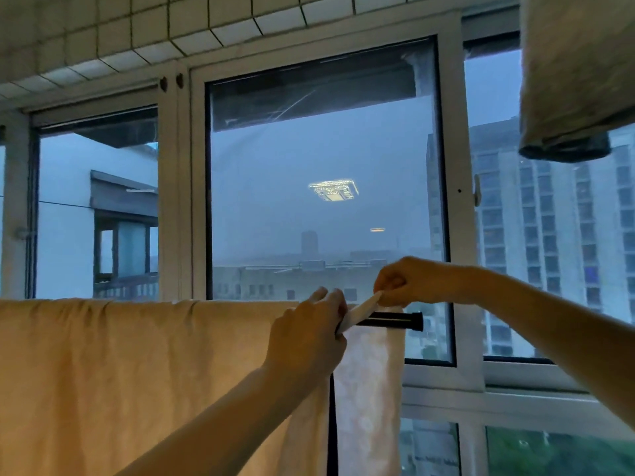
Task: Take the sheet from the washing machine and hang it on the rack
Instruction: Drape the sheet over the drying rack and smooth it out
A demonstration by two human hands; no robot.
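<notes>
In the head view, the sheet [137, 372] is draped over the rack's black bar [395, 318] and hangs across the left and middle of the scene, its right edge just short of the bar's bare end. Your left hand [305, 338] has its grip curled round the fabric at the bar. Your right hand [409, 280], a little farther and to the right, has its grip pinched narrow on the pale hem [364, 308], which runs taut between the two. The step looks like spreading the last gathered stretch. Draw the right hand along the bar toward its end while the left anchors the cloth, and pull level rather than down so the sheet does not slide off on the near side. Leave some bar showing at the end so the edge cannot slip off. The grey cloth [577, 80] hanging at upper right is well apart and should not interfere.
</notes>
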